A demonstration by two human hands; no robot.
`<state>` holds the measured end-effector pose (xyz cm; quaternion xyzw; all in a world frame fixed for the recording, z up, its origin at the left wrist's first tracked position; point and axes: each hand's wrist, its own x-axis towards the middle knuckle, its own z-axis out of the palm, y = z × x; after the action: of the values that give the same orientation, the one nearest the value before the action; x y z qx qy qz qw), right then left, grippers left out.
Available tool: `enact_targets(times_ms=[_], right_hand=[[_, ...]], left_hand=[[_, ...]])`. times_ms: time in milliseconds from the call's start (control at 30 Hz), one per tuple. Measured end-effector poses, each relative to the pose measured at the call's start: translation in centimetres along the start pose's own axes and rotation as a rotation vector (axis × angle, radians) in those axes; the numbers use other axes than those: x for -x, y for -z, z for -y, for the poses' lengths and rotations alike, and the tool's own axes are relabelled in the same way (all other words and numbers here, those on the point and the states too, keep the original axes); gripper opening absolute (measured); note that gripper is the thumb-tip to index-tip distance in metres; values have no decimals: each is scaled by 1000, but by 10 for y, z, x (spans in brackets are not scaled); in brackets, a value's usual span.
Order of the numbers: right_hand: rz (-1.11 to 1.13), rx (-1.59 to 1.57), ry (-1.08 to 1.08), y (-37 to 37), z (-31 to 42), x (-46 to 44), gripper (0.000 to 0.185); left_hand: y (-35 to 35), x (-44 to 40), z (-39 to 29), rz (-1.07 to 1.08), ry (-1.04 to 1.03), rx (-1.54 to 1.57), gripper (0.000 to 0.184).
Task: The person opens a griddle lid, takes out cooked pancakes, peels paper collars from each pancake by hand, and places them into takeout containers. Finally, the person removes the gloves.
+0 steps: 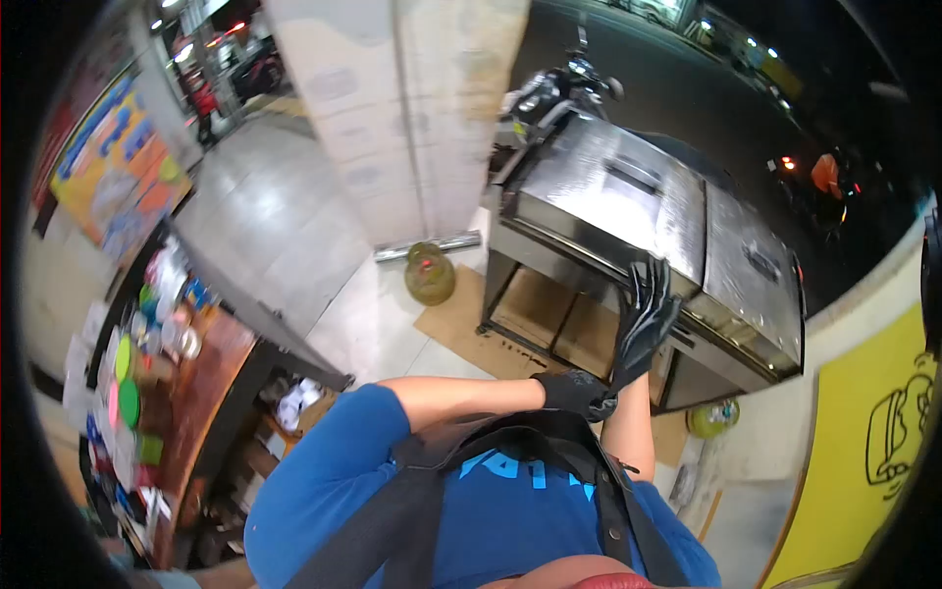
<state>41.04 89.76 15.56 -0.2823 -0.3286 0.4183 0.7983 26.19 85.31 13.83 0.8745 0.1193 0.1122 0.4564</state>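
Observation:
A black glove covers my left hand [579,395], which is closed at the wrist of my right hand. Its fingers pinch the cuff of the right glove. My right hand [645,319] wears a black glove [633,344] too; its fingers are stretched upward and hold nothing. Just beyond that hand, in the head view, stands a metal griddle cart [599,206] with two shiny lids with dark handles. Whether the right fingertips touch the cart's front edge I cannot tell. A dark apron [422,510] hangs over my blue shirt.
A wooden counter [211,393] on the left carries cups, green-lidded containers and other small items. A yellowish round jug [429,275] stands by the white pillar [392,118]. Cardboard [461,319] lies under the cart. A yellow burger sign [863,432] is at right; a motorcycle [564,88] is parked outside.

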Motion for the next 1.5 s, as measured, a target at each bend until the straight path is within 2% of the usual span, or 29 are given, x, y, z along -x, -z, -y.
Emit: enact_targets(times_ms=[33, 100, 133, 167, 233, 300, 433, 500, 533, 567, 633, 667, 700, 767, 800, 967, 1000, 1033, 1100, 1133, 1167, 1200, 1267, 1300, 1367, 1400, 1433, 1467, 1500], right_hand=[[-34, 10, 19, 14, -4, -10, 69], [51, 402, 89, 33, -11, -38, 59], [6, 468, -70, 45, -15, -54, 54], [21, 423, -72, 54, -26, -77, 51], [87, 653, -45, 25, -9, -112, 48], [195, 909, -11, 51, -22, -180, 57], [353, 1457, 52, 72, -25, -294, 76], [463, 1711, 91, 79, -33, -343, 83], [517, 1834, 183, 88, -47, -366, 83], [571, 1848, 134, 85, -49, -376, 78], [655, 1778, -33, 81, -66, -395, 70], [646, 1840, -103, 64, -55, -389, 63], [647, 1840, -106, 58, -51, -390, 63], [596, 1855, -187, 50, -54, -391, 57], [601, 1908, -180, 59, -66, -401, 54], [566, 1607, -437, 73, -63, -424, 67], [590, 1739, -287, 81, -73, -428, 66], [552, 1713, -301, 80, -69, -423, 67], [521, 1663, -260, 84, -69, -424, 69], [451, 1607, -201, 91, -72, -423, 67], [549, 1663, -96, 95, -70, -432, 64], [484, 1593, -194, 96, -63, -433, 58], [461, 1556, -3, 94, -53, -439, 47], [590, 1662, 18, 69, -21, -430, 63], [408, 1222, -197, 39, 15, -414, 50], [447, 941, -231, 29, 31, -412, 42], [394, 1102, -48, 11, 49, -406, 35], [359, 1240, 27, 8, 65, -411, 34], [333, 1011, -5, 16, 73, -424, 33]], left_hand=[[7, -7, 3, 35, -16, 8, 29], [24, -28, 11, 5, -7, -158, 31], [31, -37, 24, 21, -48, -110, 28], [48, -47, 28, 142, 83, -66, 21], [55, -57, 79, 16, 50, -163, 27], [61, -40, 136, -172, -350, -564, 37], [57, 28, 223, -225, 168, -458, 39], [71, 31, 166, -427, 438, -25, 31], [63, 33, 172, -556, 536, 265, 34], [52, 36, 175, -677, 634, 561, 47], [44, 39, 164, -664, 747, 333, 53], [32, 47, 184, -674, 746, 517, 51], [42, 36, 166, -672, 747, 518, 51], [54, 25, 131, -458, 820, -3, 46], [46, 29, 142, -553, 855, 219, 41], [50, 39, 166, -487, 852, 360, 42], [54, 44, 167, -496, 838, 374, 41], [58, 50, 167, -507, 825, 389, 41], [58, 64, 174, -540, 667, 180, 39], [55, 72, 178, -663, 699, 411, 38], [53, 80, 178, -783, 729, 648, 39], [69, 73, 146, -738, 782, 440, 40], [57, 92, 188, -715, 781, 483, 41], [50, 102, 202, -691, 762, 519, 42], [65, 95, 192, -630, 672, 361, 44], [66, 92, 204, -656, 659, 408, 43], [66, 89, 217, -682, 644, 453, 43], [74, 83, 214, -661, 686, 438, 43], [86, 71, 206, -641, 723, 421, 42]])
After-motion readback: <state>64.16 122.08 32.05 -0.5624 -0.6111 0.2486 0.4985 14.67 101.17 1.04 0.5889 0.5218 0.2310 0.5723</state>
